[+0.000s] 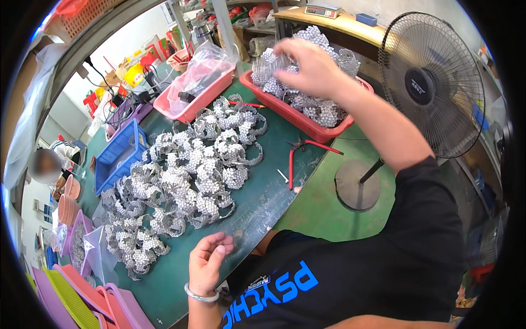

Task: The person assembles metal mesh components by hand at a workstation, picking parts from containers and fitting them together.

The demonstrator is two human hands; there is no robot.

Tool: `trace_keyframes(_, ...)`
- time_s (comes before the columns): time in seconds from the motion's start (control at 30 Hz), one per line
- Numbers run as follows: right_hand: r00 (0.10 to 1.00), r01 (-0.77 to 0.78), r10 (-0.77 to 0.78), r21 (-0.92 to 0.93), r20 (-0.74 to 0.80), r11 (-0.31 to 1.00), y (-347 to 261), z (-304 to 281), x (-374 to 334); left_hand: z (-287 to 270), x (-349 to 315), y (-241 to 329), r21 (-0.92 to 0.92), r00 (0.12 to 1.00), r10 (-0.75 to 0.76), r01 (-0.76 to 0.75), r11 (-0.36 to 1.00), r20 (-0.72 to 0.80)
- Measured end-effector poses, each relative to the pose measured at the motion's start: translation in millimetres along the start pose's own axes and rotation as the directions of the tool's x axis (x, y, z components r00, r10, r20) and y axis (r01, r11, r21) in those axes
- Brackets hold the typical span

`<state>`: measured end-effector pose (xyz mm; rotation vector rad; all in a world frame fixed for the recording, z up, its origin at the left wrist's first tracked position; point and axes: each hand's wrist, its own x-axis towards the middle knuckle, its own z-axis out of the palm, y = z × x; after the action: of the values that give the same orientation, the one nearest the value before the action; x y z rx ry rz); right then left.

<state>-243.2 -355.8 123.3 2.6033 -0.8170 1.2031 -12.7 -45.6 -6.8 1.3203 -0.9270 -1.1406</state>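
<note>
My right hand (308, 67) reaches over the far end of a red plastic basket (315, 130). Its thumb and fingers are spread, and a motion-blurred silver beaded piece (264, 67) is just beside the fingertips, seemingly out of their grip. Silver-white beaded wire pieces (315, 109) are heaped in that basket. My left hand (208, 259) is by the near table edge, wearing a pale bangle (201, 296) at the wrist. Its fingers are loosely bent, the thumb is apart, and nothing shows in it. A large spread of similar beaded ring-shaped pieces (186, 170) lies beyond it on the green table (257, 205).
Red-handled pliers (291, 167) lie near the table edge. A second red basket (189, 112) with plastic bags and a blue basket (112, 175) stand behind the pieces. At right is a standing fan (433, 85). Colored bins (82, 299) sit lower left; another person is far left.
</note>
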Motion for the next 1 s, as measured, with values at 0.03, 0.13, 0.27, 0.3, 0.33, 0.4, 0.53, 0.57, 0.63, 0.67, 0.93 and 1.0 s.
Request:
trace_keyframes(0.03, 0.998, 0.05, -0.057, -0.186, -0.035, 0.981, 14.6, 3.0, 16.3, 0.4, -0.4, 0.5, 0.005, 1.0, 0.011, -0.011, 1.0, 0.012)
trace_keyframes(0.13, 0.995, -0.017, 0.06, -0.451, 0.08, 0.892, 32.9, 9.7, 69.9, -4.4, -1.6, -1.5, -0.03, 1.0, -0.003, 0.004, 1.0, 0.027)
trace_keyframes(0.27, 0.854, -0.113, 0.407, -0.648, 0.324, 0.753, 44.2, 18.3, 112.3, -9.5, -5.8, -3.5, -0.023, 1.0, -0.007, 0.007, 1.0, -0.005)
trace_keyframes(0.3, 0.801, -0.097, 0.457, -0.67, 0.387, 0.736, 47.8, 24.4, 117.3, -12.5, -6.8, -5.2, -0.023, 1.0, -0.011, 0.011, 1.0, -0.017)
trace_keyframes(0.33, 0.734, -0.077, 0.519, -0.706, 0.437, 0.704, 55.7, 31.2, 120.7, -14.4, -6.7, -6.6, -0.028, 1.0, -0.007, 0.006, 1.0, -0.02)
trace_keyframes(0.4, 0.688, -0.111, 0.553, -0.685, 0.47, 0.72, 63.9, 37.9, 125.5, -18.9, -7.8, -8.9, -0.05, 1.0, -0.012, 0.011, 0.999, -0.022)
trace_keyframes(0.53, 0.67, 0.089, 0.436, -0.648, 0.601, 0.756, 78.5, 54.6, 126.3, -23.1, -10.6, -11.5, -0.071, 0.999, -0.022, 0.019, 0.997, -0.033)
trace_keyframes(0.57, 0.653, 0.142, 0.39, -0.611, 0.649, 0.779, 87.4, 60.3, 126.2, -23.8, -11.4, -11.3, -0.067, 0.999, -0.018, 0.016, 0.998, -0.03)
trace_keyframes(0.63, 0.692, 0.122, 0.367, -0.602, 0.621, 0.789, 76.8, 57.6, 125.8, -24.9, -15.0, -12.3, -0.068, 0.999, -0.017, 0.015, 0.998, -0.038)
trace_keyframes(0.67, 0.712, 0.115, 0.352, -0.595, 0.608, 0.796, 72.0, 57.5, 126.0, -26.3, -15.6, -12.3, -0.063, 0.999, -0.013, 0.01, 0.998, -0.043)
trace_keyframes(0.93, 0.805, 0.127, 0.108, -0.348, 0.583, 0.929, 9.4, 76.0, 109.2, -26.8, -22.4, -16.2, -0.026, 0.999, 0.001, -0.002, 1.0, -0.032)
trace_keyframes(1.0, 0.766, 0.214, -0.098, -0.108, 0.635, 0.971, -37.8, 98.3, 97.4, -29.0, -28.3, -20.1, -0.039, 0.998, 0.01, -0.012, 0.999, -0.061)
